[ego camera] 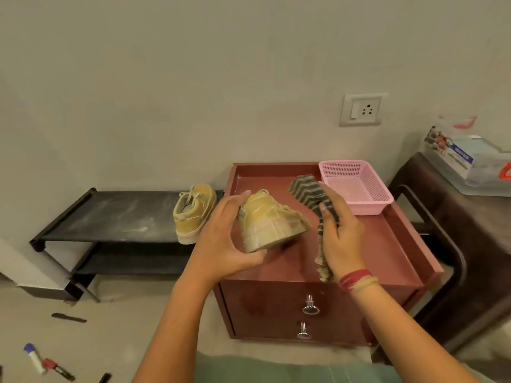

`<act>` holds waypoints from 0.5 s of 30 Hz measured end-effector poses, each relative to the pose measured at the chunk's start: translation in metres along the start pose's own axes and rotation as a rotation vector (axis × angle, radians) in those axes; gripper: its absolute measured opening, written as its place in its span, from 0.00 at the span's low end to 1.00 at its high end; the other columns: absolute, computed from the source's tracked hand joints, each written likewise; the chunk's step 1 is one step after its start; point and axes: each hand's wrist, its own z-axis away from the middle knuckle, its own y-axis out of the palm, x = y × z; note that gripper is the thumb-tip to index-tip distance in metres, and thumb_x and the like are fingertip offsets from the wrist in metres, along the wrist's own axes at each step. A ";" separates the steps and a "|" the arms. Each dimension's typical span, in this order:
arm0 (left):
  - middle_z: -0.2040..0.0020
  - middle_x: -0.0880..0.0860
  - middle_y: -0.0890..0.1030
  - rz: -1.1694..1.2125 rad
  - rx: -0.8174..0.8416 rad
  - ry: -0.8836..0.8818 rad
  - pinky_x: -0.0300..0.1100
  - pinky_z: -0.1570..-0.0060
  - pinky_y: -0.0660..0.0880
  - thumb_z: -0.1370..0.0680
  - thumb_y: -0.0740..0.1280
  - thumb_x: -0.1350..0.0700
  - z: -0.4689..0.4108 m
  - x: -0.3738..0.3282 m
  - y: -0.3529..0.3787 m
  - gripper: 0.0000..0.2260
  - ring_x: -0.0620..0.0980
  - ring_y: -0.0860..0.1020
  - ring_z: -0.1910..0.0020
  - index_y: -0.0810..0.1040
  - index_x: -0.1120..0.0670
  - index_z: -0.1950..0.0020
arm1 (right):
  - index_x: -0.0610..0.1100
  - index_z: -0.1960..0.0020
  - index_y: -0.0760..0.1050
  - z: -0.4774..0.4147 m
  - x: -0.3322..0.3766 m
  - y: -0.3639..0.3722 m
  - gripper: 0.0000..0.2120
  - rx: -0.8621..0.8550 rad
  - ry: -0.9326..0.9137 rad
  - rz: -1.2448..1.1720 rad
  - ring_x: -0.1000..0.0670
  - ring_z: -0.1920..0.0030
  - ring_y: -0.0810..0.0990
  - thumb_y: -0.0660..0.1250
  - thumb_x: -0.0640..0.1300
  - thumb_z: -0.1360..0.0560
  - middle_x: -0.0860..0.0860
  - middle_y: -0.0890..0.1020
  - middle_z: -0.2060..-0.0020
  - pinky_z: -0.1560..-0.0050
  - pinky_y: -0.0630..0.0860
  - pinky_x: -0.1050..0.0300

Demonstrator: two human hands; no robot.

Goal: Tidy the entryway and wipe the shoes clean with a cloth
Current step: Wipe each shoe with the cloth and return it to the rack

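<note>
Nearest the lens, pale green fabric [276, 369] along the bottom edge, with both bare forearms reaching forward over it. Wrapped round the heel end of a dusty tan canvas sneaker [269, 219], the left hand [221, 239]: fingers over the collar, thumb under the sole, holding it off the top of a reddish-brown metal cabinet [387, 239]. Beside it, the right hand [341, 239], clamping a grey-and-beige striped cloth [307, 192] between thumb and fingers, one end standing above the fingertips, the other trailing down past the wrist.

Key relation: long axis of the held sneaker running from the heel in the left palm to the toe, pointing right and slightly away, straight at the cloth. Toe and cloth just beside each other; contact not clear. So, cloth hand the nearer one for wiping, the other only steadying.

Judged step: about to wipe, toe and near flank first, the heel probably needing a turn outward afterwards.

At the right end of a black two-tier shoe rack [110, 217], left of the cabinet, a second tan sneaker [193, 214], upright. On the cabinet's far right corner, a pink plastic mesh basket [367, 207]. Lower left on the floor, scattered marker pens [34, 357]; tidying there seemingly not yet done.
</note>
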 end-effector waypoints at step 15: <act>0.33 0.42 0.71 0.106 0.020 0.020 0.30 0.36 0.64 0.39 0.79 0.49 0.009 0.012 -0.007 0.51 0.36 0.69 0.33 0.54 0.48 0.23 | 0.54 0.41 0.77 -0.001 0.027 0.038 0.14 0.574 -0.021 -0.140 0.55 0.29 0.65 0.63 0.52 0.25 0.56 0.70 0.31 0.28 0.62 0.48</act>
